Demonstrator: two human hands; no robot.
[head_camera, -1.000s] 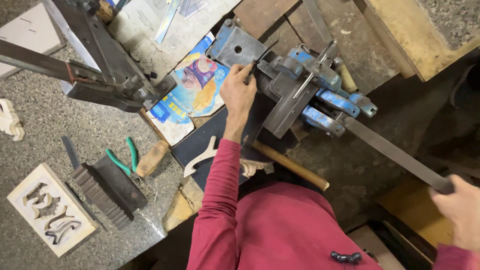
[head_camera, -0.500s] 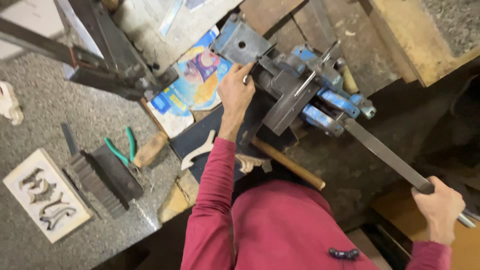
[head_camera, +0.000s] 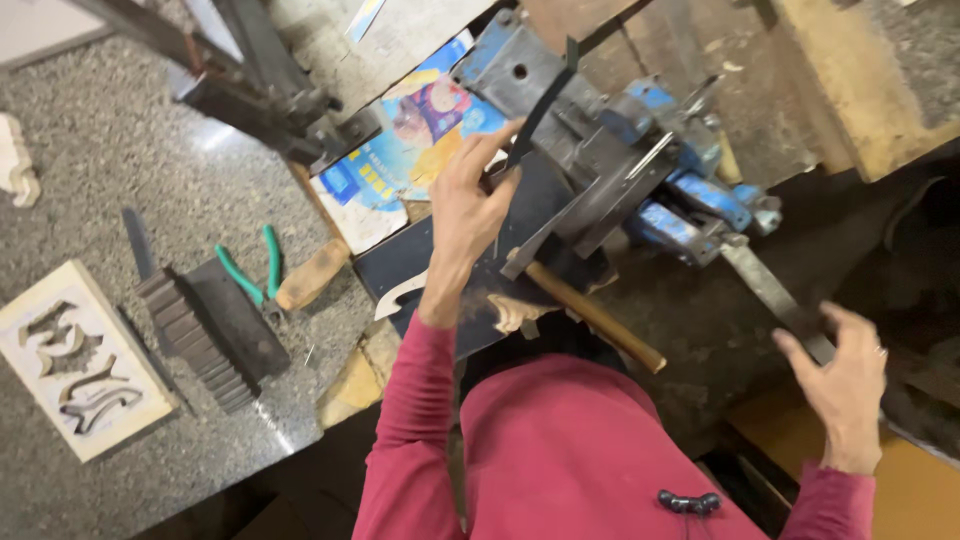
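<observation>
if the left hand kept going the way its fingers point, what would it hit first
Most likely the dark metal strip that the left hand already reaches at its fingertips, with the blue bench vise just behind it; depth is hard to judge from above.

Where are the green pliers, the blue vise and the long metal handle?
Pliers (head_camera: 245, 275), head view, on a green handle.
Vise (head_camera: 690, 190), head view, on its blue body.
Handle (head_camera: 770, 290), head view, on the flat bar's middle.

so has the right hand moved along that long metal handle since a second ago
Yes. The right hand has slid up the long metal handle toward the blue vise, and its fingers are now spread open.
</observation>
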